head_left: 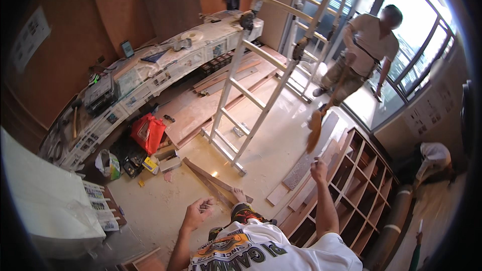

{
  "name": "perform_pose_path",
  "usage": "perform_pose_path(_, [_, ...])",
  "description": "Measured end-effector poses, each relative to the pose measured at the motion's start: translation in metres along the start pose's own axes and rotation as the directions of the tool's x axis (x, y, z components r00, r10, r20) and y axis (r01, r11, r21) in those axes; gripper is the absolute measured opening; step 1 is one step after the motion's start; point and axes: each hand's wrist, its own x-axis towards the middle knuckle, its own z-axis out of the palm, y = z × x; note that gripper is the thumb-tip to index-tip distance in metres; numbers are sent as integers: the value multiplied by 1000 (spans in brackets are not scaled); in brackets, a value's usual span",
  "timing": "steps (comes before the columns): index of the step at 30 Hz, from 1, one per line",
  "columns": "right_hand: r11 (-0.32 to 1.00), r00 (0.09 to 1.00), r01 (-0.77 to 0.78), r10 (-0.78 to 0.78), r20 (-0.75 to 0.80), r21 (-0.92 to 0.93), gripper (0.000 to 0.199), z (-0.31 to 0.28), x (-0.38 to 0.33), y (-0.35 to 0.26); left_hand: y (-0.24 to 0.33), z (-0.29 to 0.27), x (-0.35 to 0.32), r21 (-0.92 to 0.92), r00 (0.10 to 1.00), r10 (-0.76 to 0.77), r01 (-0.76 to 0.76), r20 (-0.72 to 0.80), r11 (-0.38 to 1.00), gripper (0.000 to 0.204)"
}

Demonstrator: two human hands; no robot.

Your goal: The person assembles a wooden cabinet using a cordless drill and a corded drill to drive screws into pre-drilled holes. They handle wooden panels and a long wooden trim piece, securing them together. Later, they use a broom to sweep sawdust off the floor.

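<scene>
The person is seated on the floor, right hand raised with its grip closed around the handle of a brush, whose bristle end is hanging over the top edge of the wooden shelf unit lying on its side. The left hand is resting low beside the knee, fingers curled narrow around something small; what it is cannot be told. Judgement: the brush is being worked along the shelf's edge, so long even strokes with the wrist loose would serve best, keeping the bristles flat to the wood. Loose planks are lying just beside the shelf unit, a ladder is standing near, and another person is walking by the windows, well apart.
</scene>
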Motion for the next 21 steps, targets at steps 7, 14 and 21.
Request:
perform_pose_path(7, [630,756,482,-650,-74,-609,35,-44,251,-35,-54,-54,36,493,948,-219,309,-232,813,51])
perform_pose_path(14, [657,618,745,-615,491,-114,30,174,114,-143,-156,-23,-68,-228,489,-649,668,-583,708,49])
perform_pose_path(21, [583,317,813,-452,834,7,29,229,54,-166,-274,77,-216,-521,77,-940,816,-334,252,44])
